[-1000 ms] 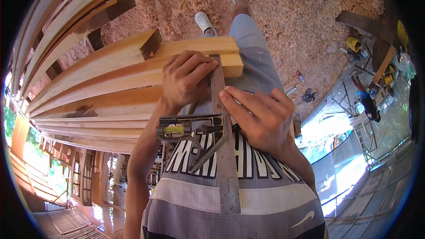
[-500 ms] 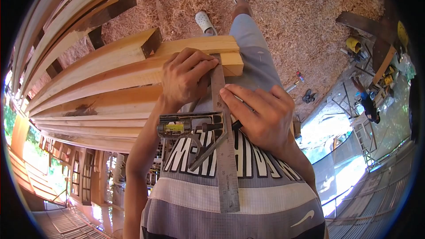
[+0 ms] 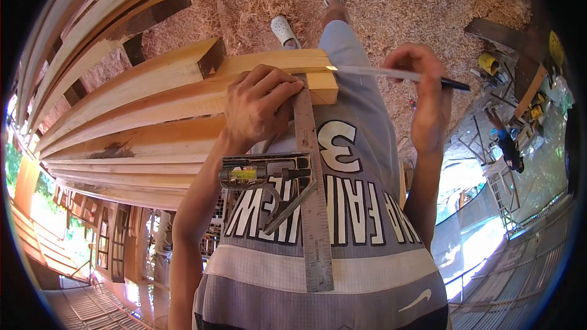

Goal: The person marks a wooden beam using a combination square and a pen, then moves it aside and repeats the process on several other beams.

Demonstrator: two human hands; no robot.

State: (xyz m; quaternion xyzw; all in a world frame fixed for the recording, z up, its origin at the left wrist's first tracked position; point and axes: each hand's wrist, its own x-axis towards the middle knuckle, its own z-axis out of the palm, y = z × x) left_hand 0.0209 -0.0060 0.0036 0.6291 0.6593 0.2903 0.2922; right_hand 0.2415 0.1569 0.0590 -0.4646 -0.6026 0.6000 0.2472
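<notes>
My left hand [image 3: 260, 104] is closed on the upper end of a metal combination square [image 3: 315, 226], pressing it against the end of a wooden beam [image 3: 324, 88]. The ruler blade runs down over my shirt, and its head with a yellow level vial [image 3: 241, 175] sits to the left of the blade. My right hand [image 3: 428, 95] is raised at the right, away from the square. Between its fingers is a slim pen [image 3: 397, 73] with a black end, its other end reaching to the beam's end.
More long beams [image 3: 153, 6] lie side by side at the left. Wood shavings [image 3: 416, 6] cover the ground. At the far right are a yellow container [image 3: 488, 61], a person [image 3: 509, 146] and metal frames [image 3: 504, 189].
My right hand has left the ruler blade and moved up and right, and the pen now shows along its length. My left hand and the square are almost unmoved.
</notes>
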